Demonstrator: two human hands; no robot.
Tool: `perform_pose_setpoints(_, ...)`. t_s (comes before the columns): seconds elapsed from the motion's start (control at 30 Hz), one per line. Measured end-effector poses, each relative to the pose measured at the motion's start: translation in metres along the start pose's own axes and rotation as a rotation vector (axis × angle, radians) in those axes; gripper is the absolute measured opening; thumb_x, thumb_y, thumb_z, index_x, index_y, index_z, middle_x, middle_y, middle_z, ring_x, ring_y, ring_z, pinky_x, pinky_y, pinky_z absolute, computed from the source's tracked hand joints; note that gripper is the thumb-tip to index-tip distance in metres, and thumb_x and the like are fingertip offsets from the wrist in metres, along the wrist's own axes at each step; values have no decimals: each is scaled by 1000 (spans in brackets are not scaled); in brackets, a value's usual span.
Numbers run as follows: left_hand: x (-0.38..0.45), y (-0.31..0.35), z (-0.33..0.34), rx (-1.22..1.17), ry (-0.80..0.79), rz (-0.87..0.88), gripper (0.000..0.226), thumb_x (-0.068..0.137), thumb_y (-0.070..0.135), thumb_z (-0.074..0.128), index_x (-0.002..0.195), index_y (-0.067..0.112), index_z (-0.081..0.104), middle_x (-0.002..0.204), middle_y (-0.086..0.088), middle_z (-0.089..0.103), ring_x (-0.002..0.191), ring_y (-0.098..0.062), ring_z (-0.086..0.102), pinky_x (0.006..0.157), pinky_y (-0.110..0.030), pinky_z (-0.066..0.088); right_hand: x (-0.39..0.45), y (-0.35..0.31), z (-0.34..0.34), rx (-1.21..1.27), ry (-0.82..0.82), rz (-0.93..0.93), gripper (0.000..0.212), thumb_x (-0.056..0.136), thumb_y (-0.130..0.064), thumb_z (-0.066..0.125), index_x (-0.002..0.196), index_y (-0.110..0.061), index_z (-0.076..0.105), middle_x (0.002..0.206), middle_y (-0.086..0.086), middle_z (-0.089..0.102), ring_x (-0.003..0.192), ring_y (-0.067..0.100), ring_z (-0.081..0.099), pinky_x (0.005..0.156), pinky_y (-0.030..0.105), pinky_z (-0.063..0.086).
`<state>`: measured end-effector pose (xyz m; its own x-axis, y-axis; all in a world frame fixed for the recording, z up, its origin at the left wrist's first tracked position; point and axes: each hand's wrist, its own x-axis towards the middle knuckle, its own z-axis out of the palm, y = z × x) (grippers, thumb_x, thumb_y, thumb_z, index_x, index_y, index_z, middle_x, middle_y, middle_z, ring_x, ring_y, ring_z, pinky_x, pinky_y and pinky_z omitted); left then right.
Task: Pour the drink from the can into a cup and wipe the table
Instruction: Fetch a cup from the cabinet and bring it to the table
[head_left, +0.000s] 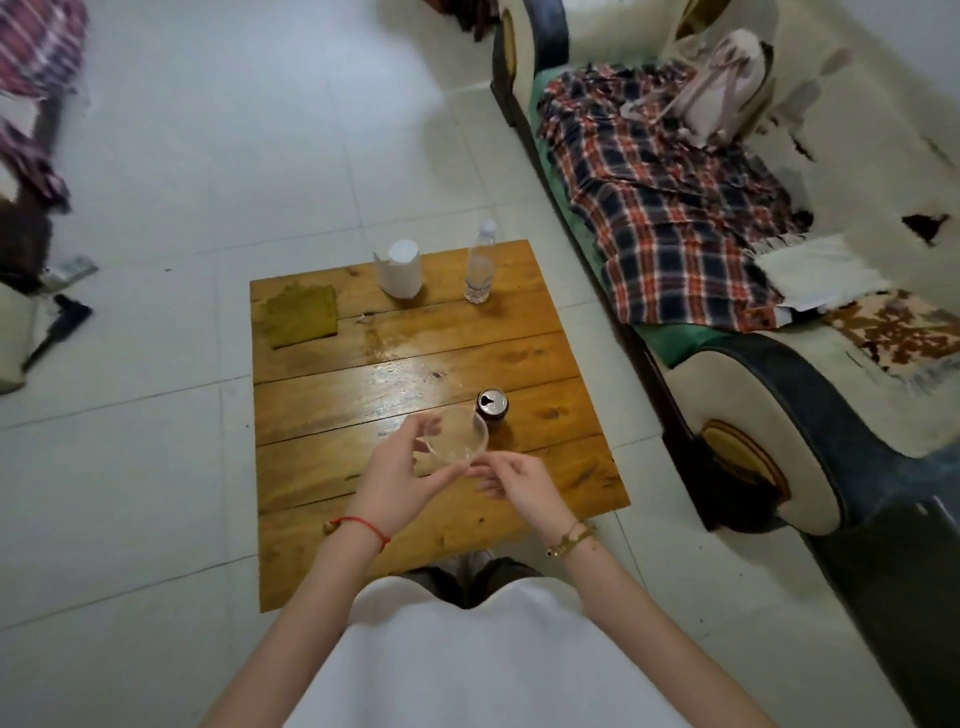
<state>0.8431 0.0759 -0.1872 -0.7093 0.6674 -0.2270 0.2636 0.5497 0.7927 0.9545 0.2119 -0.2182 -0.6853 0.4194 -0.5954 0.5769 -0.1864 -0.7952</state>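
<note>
Your left hand (395, 480) grips the clear cup (457, 434) by its rim, raised over the near desk (322, 410); your right hand (517, 480) pinches its near edge. Just beyond, the open can (492, 404) stands, with bare boards left of it.

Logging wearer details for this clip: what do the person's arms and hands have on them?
Both forearms are bare, with no sleeves reaching them and no gloves on the hands. The left hand has a thin red string bracelet at its wrist, with a small bead-like end hanging off it. The right hand has a gold-coloured chain bracelet at its wrist. No rings or watch can be made out.
</note>
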Motion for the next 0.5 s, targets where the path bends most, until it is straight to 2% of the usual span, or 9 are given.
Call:
perform_pose_setpoints(0.1,5,1,4,-21,69,-59,70,74,46,77,133,23,48,124,10,59,108,-7,57,91,-30,52,20,-5,-19,-73,8,-9,29,102,-19,42,115,-9,66,98,1,72,79,7,64,72,18,53)
perform_pose_setpoints(0.23,15,-1,8,-42,132,-133,71,76,45,76,136,23,45,129,9,57,111,-6,55,94,-30,51,59,-5,-46,-250,108,-25,23,98,-26,52,104,-13,70,91,-4,72,74,13,61,73,33,54)
perform_pose_setpoints(0.27,18,-3,9,-44,141,-149,71,76,45,76,137,23,45,130,9,56,112,-6,55,94,-30,51,69,-4,-51,-305,122,-35,22,97,-27,54,102,-13,69,92,-3,72,73,12,59,70,30,52)
perform_pose_setpoints(0.37,28,-10,12,-36,174,-185,71,77,44,75,137,21,45,132,7,56,113,-7,53,95,-29,49,100,-4,-63,-432,141,-52,29,94,-29,59,116,-11,64,108,1,68,95,12,61,81,23,48)
perform_pose_setpoints(0.5,41,-24,20,-35,229,-234,70,78,38,78,138,21,45,132,6,58,113,-5,53,96,-29,48,147,13,-69,-576,149,-24,53,86,-36,68,130,-10,52,123,6,61,114,22,57,96,36,49)
